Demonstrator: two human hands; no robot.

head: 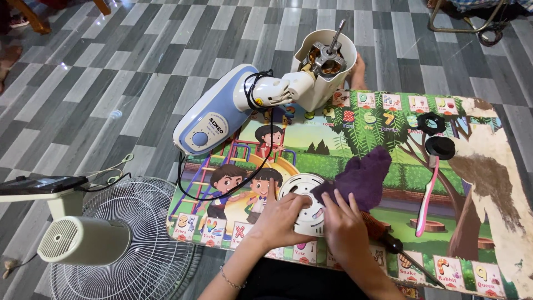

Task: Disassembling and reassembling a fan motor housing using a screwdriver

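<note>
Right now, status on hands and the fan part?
Left hand and right hand both pressing the white round cover flat on the table. Purple cloth overlaps its right edge. Screwdriver beside right hand.

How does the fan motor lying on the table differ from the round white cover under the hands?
The fan motor lies untouched at the table's far edge; the round white cover sits at the near edge under both hands. The fan motor is bulky with a metal shaft sticking up; the round white cover is a flat disc. Both are white plastic.

A home: grey patterned floor tiles point(139, 66), a low children's picture table point(388, 150), and chair legs point(33, 16) nearby.
</note>
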